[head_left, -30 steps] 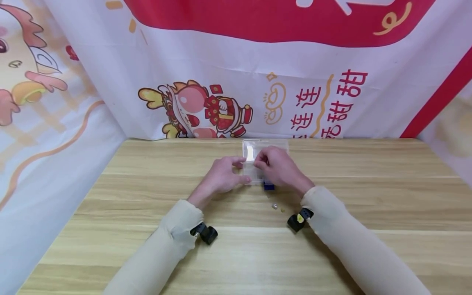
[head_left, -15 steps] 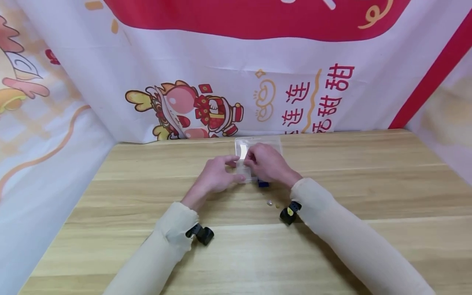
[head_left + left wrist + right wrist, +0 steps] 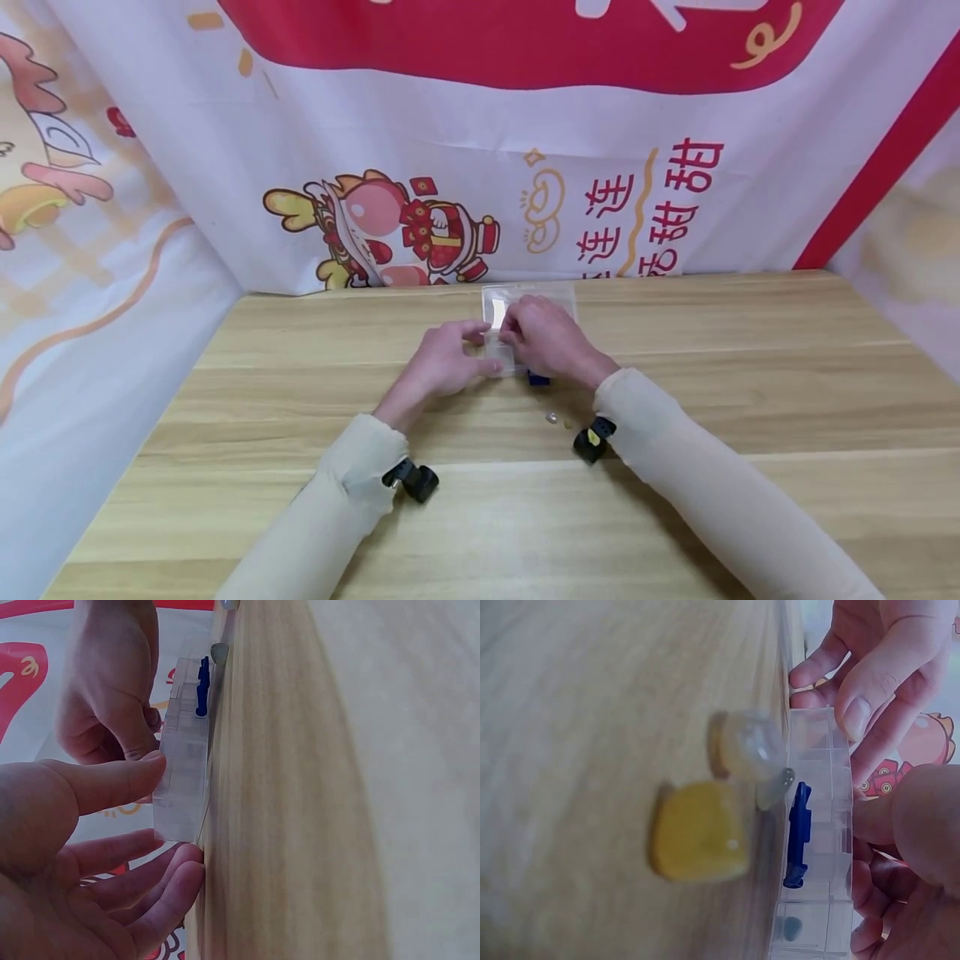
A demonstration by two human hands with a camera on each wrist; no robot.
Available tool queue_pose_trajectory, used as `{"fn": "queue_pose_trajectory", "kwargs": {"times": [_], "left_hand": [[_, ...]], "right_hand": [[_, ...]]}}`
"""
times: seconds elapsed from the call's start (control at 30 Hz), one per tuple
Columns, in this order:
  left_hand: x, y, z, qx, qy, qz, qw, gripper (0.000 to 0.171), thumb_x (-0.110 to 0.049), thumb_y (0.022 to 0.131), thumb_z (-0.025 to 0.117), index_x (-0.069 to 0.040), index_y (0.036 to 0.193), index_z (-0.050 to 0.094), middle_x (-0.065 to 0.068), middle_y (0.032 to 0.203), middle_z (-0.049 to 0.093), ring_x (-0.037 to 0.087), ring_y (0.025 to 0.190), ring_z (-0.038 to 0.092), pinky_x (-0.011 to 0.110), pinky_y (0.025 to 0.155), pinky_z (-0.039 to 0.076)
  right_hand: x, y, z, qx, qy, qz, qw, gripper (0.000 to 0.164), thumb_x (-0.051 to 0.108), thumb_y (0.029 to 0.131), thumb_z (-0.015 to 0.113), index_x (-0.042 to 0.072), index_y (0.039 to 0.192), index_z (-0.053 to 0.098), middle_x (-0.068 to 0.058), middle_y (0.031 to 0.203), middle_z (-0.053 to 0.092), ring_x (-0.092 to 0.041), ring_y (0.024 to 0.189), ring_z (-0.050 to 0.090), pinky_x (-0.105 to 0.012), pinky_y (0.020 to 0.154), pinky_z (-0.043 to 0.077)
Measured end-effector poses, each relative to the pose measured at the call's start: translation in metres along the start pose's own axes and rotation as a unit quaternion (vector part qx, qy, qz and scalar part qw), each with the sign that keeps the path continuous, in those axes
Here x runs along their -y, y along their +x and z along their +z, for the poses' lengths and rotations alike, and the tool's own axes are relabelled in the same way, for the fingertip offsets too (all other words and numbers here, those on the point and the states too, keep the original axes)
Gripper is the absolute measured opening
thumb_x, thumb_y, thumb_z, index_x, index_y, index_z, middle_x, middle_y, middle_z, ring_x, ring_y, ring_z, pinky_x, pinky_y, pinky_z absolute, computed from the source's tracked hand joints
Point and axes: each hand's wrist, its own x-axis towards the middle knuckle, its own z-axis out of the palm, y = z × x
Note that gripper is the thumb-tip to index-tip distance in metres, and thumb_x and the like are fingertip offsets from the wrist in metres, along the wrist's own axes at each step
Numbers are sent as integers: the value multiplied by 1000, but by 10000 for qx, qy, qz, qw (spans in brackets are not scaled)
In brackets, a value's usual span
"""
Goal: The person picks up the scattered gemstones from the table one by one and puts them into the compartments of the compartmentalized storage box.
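Observation:
A clear plastic compartment box (image 3: 561, 297) with a dark blue latch (image 3: 798, 836) lies at the back of the table. My left hand (image 3: 444, 358) holds its left end, with the thumb (image 3: 142, 780) against the upper edge and the fingers at the side. Bent over the middle of the box is my right hand (image 3: 551, 335), thumb and fingers curled together near the rim. Whether it pinches anything, I cannot tell. A small dark green piece (image 3: 792, 928) shows through the box wall in the right wrist view.
On the wood table (image 3: 480, 517), in front of the box, lie a yellow stone (image 3: 701, 832), a clear whitish stone (image 3: 754, 746) and a greyish one (image 3: 772, 791). A printed cloth (image 3: 450, 117) hangs right behind the table's back edge.
The head view has shifted slightly. Both hands stay at the box, the left at its end and the right over its middle; the stones lie where they were.

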Motion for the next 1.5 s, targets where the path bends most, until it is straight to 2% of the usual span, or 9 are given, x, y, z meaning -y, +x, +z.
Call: {"fn": "queue_pose_trajectory", "kwargs": {"times": [0.27, 0.4, 0.7, 1.23, 1.37, 1.5], "left_hand": [[1, 1, -1, -3, -14, 48, 10000, 68, -28, 93, 83, -16, 155, 55, 9, 148, 65, 30, 145, 52, 51, 125, 40], [1, 2, 0, -50, 20, 72, 10000, 68, -27, 93, 83, -17, 154, 56, 8, 146, 67, 29, 143, 53, 50, 123, 42], [2, -2, 1, -36, -91, -97, 9999, 68, -27, 93, 84, -18, 154, 56, 7, 148, 65, 30, 143, 53, 51, 122, 42], [1, 0, 2, -101, 23, 37, 9999, 69, -27, 92, 84, -16, 154, 56, 9, 147, 67, 31, 145, 52, 51, 123, 41], [2, -1, 2, -157, 57, 1, 9999, 68, -27, 92, 84, -17, 153, 57, 9, 145, 68, 31, 144, 53, 52, 123, 41], [1, -1, 2, -159, 53, -6, 9999, 68, -25, 91, 84, -17, 153, 57, 8, 146, 67, 32, 143, 54, 53, 123, 41]], "right_hand": [[2, -1, -1, -9, -13, -40, 10000, 9, 18, 102, 70, 11, 99, 75, -4, 100, 68, -23, 96, 59, -40, 91, 53], [2, -2, -1, -27, 3, -71, 10000, 8, 17, 102, 70, 10, 99, 75, -5, 99, 68, -23, 96, 59, -40, 91, 52], [2, -2, 2, -34, 60, -167, 9998, 8, 17, 102, 71, 11, 100, 76, -4, 100, 69, -23, 97, 60, -41, 93, 53], [-2, -6, -2, -158, 21, -374, 9992, 12, 16, 102, 70, 9, 105, 80, -4, 100, 71, -23, 99, 63, -42, 95, 54], [-2, -12, -8, -132, 290, -256, 9992, 13, 17, 104, 68, 9, 108, 78, -4, 102, 71, -22, 97, 64, -41, 93, 57], [-7, -26, -19, -137, 743, -70, 9971, 15, 14, 105, 66, 7, 111, 78, -6, 105, 71, -22, 97, 66, -41, 91, 59]]}}
